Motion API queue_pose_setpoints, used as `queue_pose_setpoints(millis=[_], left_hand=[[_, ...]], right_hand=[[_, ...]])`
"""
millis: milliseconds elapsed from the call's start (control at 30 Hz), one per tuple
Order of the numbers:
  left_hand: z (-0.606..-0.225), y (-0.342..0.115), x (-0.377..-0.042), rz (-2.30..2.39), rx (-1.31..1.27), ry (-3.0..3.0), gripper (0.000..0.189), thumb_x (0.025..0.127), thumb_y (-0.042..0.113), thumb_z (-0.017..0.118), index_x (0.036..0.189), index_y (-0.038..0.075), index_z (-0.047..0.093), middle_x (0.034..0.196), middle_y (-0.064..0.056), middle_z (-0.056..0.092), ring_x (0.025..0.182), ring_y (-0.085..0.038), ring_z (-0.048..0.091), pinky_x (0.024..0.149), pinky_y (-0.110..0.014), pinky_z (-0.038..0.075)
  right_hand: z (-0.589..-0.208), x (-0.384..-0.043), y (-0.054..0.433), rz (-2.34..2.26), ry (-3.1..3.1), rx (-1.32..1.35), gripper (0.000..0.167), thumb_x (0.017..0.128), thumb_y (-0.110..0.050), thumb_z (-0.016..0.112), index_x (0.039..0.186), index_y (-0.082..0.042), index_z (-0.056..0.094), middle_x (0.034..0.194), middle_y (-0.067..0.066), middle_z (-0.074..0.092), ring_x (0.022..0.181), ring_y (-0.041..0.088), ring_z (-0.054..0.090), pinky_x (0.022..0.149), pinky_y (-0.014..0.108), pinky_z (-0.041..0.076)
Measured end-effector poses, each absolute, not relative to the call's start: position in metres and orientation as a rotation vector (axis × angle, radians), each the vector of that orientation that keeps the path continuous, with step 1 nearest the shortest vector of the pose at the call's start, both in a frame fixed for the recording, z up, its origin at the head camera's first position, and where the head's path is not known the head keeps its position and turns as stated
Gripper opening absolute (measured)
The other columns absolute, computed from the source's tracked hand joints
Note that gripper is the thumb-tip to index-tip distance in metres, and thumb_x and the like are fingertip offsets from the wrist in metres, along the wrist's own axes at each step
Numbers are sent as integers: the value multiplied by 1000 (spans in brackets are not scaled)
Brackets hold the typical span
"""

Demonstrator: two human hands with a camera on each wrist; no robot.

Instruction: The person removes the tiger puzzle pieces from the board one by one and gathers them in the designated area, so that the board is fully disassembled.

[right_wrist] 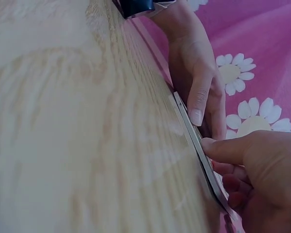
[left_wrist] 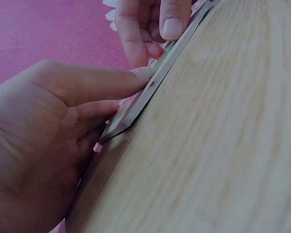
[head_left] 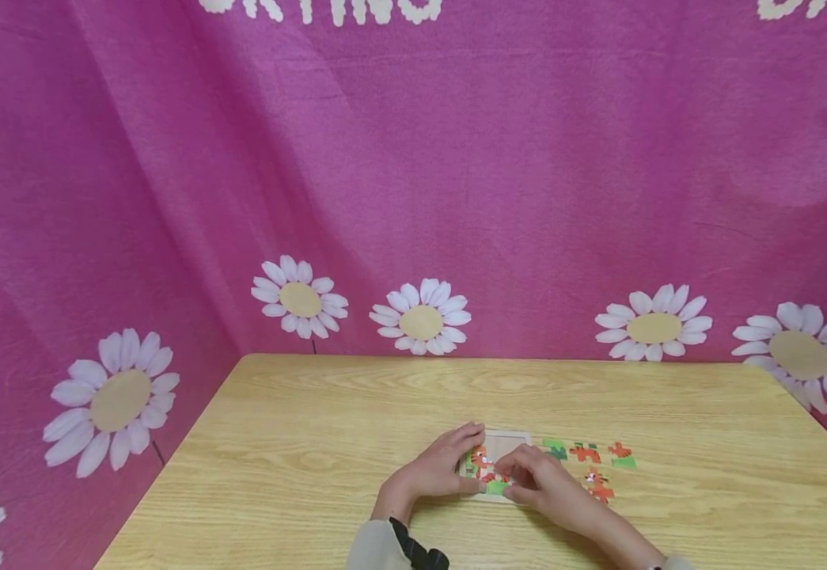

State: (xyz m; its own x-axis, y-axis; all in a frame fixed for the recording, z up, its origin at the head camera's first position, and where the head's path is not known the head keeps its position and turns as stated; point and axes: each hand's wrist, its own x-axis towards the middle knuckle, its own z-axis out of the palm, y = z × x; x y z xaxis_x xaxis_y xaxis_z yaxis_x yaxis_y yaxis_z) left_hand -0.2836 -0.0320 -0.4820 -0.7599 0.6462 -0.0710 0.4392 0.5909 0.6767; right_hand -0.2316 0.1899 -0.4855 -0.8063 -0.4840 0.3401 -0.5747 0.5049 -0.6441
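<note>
A small square puzzle tray (head_left: 516, 435) with a pale rim lies on the table, its left and near parts filled with orange, red and green pieces. My left hand (head_left: 436, 467) grips the tray's left side, fingers at the far edge and thumb along the near rim. Over the near right part bends my right hand (head_left: 551, 491). A red puzzle piece (head_left: 504, 478) shows between its thumb and forefinger tips, partly covered by them. In the left wrist view, the left thumb (left_wrist: 106, 83) presses on the rim (left_wrist: 136, 109); the right thumb (right_wrist: 228, 149) is at the rim in the right wrist view.
Right of the tray lie several loose pieces: a green one (head_left: 554, 450), an orange one (head_left: 586, 453), an orange and green one (head_left: 623, 454), and orange ones with a face (head_left: 598, 485). The wooden table (head_left: 278, 443) meets a pink curtain (head_left: 513, 198) with daisies behind.
</note>
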Motion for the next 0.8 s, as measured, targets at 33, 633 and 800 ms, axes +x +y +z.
queue_pose_setpoints(millis=[33,633,800], left_hand=[[-482,-32,-284,942,886,2514,77,84,27,72,152,16,37,162,7,27,152,-19,21,125,-43,23],[-480,-34,-283,952,864,2485,78,86,31,72,153,18,35,163,7,26,153,-22,20,124,-47,23],[-479,-33,-283,926,877,2500,81,85,35,74,153,18,34,163,7,25,153,-23,20,124,-47,24]], right_hand=[[-485,-232,190,1191,-2626,926,19,87,-10,72,105,-6,66,90,2,61,76,-4,42,60,16,40],[-487,-228,186,1126,-2574,987,17,87,-3,69,103,-7,68,93,0,55,78,0,45,61,15,43],[-488,-228,186,1158,-2565,976,17,88,-5,69,103,-10,67,91,-1,52,75,2,42,59,15,40]])
